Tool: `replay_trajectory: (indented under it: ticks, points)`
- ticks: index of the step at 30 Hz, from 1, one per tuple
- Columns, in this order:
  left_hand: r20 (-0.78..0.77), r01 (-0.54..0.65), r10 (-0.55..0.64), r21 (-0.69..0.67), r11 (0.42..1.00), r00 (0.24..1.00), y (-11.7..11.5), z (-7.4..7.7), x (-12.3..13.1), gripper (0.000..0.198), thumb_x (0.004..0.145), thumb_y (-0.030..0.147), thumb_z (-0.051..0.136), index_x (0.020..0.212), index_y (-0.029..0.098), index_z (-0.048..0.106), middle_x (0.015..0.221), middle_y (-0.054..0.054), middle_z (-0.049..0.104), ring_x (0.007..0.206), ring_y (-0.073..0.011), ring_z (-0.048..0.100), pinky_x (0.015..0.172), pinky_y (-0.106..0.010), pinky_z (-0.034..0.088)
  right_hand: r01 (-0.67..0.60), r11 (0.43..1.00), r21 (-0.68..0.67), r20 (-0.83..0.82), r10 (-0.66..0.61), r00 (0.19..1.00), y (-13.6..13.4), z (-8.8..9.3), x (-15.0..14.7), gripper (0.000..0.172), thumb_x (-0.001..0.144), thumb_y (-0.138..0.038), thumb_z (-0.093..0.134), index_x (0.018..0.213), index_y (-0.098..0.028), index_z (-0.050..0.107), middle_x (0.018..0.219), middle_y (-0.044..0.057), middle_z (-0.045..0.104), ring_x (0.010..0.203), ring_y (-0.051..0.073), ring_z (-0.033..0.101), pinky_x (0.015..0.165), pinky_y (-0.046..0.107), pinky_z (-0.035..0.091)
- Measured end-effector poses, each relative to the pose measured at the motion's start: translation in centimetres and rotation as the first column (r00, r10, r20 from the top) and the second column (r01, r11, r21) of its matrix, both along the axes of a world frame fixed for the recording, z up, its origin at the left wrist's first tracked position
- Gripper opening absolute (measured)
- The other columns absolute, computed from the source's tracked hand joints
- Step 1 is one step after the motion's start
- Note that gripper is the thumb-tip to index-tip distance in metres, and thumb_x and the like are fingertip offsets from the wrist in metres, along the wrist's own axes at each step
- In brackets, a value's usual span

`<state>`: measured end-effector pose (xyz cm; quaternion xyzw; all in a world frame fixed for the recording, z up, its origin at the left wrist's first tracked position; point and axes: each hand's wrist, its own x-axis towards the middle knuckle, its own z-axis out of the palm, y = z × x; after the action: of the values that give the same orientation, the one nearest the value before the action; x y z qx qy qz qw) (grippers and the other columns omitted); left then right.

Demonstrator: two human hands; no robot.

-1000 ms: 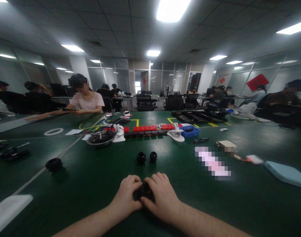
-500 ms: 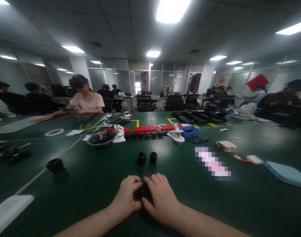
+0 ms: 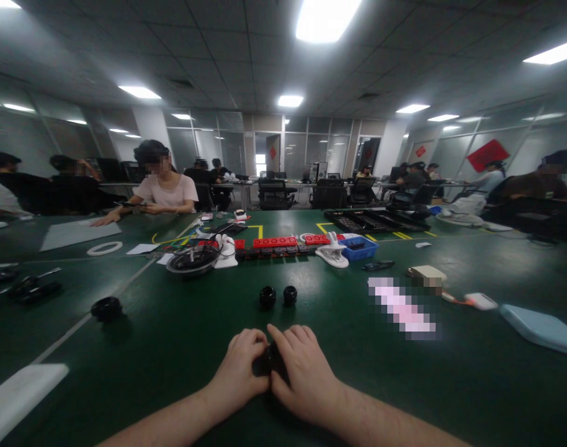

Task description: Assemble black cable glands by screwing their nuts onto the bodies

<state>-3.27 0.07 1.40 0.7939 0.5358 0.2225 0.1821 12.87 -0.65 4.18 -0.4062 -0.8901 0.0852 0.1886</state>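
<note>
A dark, rounded black part (image 3: 277, 361) is cupped between my two hands, low in the middle of the head view. My left hand (image 3: 239, 365) closes on its left side, thumb and fingers curved round it. From the right, my right hand (image 3: 306, 371) grips the same part, with the index finger stretched along its top. Most of the part is hidden by my fingers, so its exact kind does not show. Just beyond my hands, two small glossy black ring-shaped parts (image 3: 267, 297) stand side by side on the green table (image 3: 195, 335).
Another black round part (image 3: 107, 308) lies to the left. Farther back are red-and-black blocks in a row (image 3: 274, 243), a round tray of cables (image 3: 190, 261), a white clip (image 3: 332, 253) and a blue bin (image 3: 360, 247). Across the table sits a person (image 3: 165, 186).
My right index finger has lifted slightly; both hands stay round the black part. Across the table, the person's hand and a pale sheet have shifted to the right.
</note>
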Motion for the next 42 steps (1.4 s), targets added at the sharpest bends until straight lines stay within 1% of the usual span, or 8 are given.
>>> replay_trajectory:
  ticks: [4, 13, 20, 24, 27, 32, 38, 42]
  points:
    - [-0.027, -0.007, 0.006, -0.011, 1.000, 1.000, 0.0, 0.1, 0.0, 0.025, 0.057, 0.016, 0.060, 0.081, 0.022, 0.062, 0.094, -0.002, 0.053, 0.091, -0.0208, 0.045, 0.083, -0.035, 0.035, -0.016, 1.000, 0.008, 0.015, 0.016, 1.000, 0.1, 0.3, -0.2, 0.063, 0.070, -0.033, 0.050, 0.128, -0.017, 0.030, 0.108, 0.006, 0.050, 0.099, 0.022, 0.037, 0.095, 0.039, 0.018]
    - [-0.029, -0.045, 0.043, -0.072, 0.996, 0.999, -0.2, 0.7, 0.1, 0.023, 0.065, 0.031, 0.061, 0.085, 0.021, 0.062, 0.097, -0.005, 0.053, 0.092, -0.0227, 0.044, 0.082, -0.036, 0.035, -0.120, 0.991, 0.052, -0.007, 0.121, 0.993, 0.4, 0.6, -0.3, 0.061, 0.074, -0.051, 0.048, 0.125, -0.023, 0.032, 0.096, 0.003, 0.055, 0.095, 0.021, 0.040, 0.101, 0.046, 0.005]
    - [-0.009, -0.081, 0.081, -0.074, 0.994, 0.997, 0.3, 0.0, 0.1, 0.037, 0.058, 0.041, 0.066, 0.088, 0.020, 0.059, 0.091, -0.003, 0.053, 0.086, -0.0216, 0.046, 0.078, -0.034, 0.036, -0.198, 0.978, 0.073, -0.044, 0.201, 0.979, 0.3, 0.6, -0.4, 0.053, 0.074, -0.052, 0.048, 0.117, -0.022, 0.040, 0.100, 0.002, 0.056, 0.096, 0.021, 0.040, 0.101, 0.046, 0.001]
    - [-0.069, -0.084, 0.082, -0.021, 0.996, 0.994, 0.6, -0.8, 0.1, 0.029, 0.058, 0.037, 0.064, 0.082, 0.021, 0.060, 0.088, -0.002, 0.052, 0.084, -0.0200, 0.046, 0.077, -0.034, 0.035, -0.263, 0.963, 0.050, -0.065, 0.266, 0.962, -0.2, 1.0, -0.5, 0.047, 0.071, -0.049, 0.055, 0.110, -0.023, 0.045, 0.100, 0.000, 0.057, 0.099, 0.019, 0.040, 0.103, 0.042, -0.003]
    - [-0.107, -0.053, 0.050, -0.021, 0.998, 0.993, 0.6, -0.7, 0.1, 0.024, 0.061, 0.035, 0.062, 0.082, 0.024, 0.061, 0.090, -0.001, 0.053, 0.087, -0.0197, 0.045, 0.078, -0.033, 0.034, -0.268, 0.963, 0.030, -0.051, 0.269, 0.962, -0.5, 1.1, -0.4, 0.046, 0.071, -0.047, 0.056, 0.109, -0.024, 0.045, 0.100, -0.001, 0.057, 0.103, 0.018, 0.039, 0.103, 0.043, -0.006]
    - [-0.127, -0.092, 0.082, -0.070, 0.993, 0.989, 0.4, 0.0, 0.1, 0.028, 0.061, 0.037, 0.061, 0.087, 0.025, 0.062, 0.096, -0.001, 0.052, 0.091, -0.0200, 0.044, 0.079, -0.032, 0.034, -0.287, 0.958, 0.014, -0.044, 0.288, 0.957, -0.6, 0.9, -0.2, 0.051, 0.073, -0.050, 0.050, 0.115, -0.022, 0.042, 0.106, 0.003, 0.056, 0.110, 0.022, 0.035, 0.100, 0.048, -0.011]
    - [-0.086, -0.126, 0.122, -0.043, 0.991, 0.989, 0.4, -0.1, -0.1, 0.026, 0.060, 0.026, 0.062, 0.085, 0.025, 0.061, 0.094, 0.000, 0.053, 0.090, -0.0192, 0.046, 0.079, -0.031, 0.034, -0.299, 0.954, -0.016, -0.072, 0.297, 0.952, -0.8, 1.2, 0.1, 0.055, 0.076, -0.043, 0.047, 0.124, -0.021, 0.033, 0.122, 0.004, 0.047, 0.115, 0.023, 0.032, 0.100, 0.048, -0.014]
    - [-0.035, -0.146, 0.145, -0.017, 0.989, 0.989, 0.3, -0.1, -0.2, 0.023, 0.061, 0.029, 0.062, 0.083, 0.022, 0.059, 0.092, -0.001, 0.053, 0.088, -0.0195, 0.047, 0.077, -0.031, 0.035, -0.266, 0.964, -0.003, -0.100, 0.265, 0.959, -0.9, 0.8, 0.3, 0.057, 0.077, -0.040, 0.047, 0.126, -0.019, 0.030, 0.123, 0.005, 0.047, 0.116, 0.022, 0.032, 0.101, 0.048, -0.012]
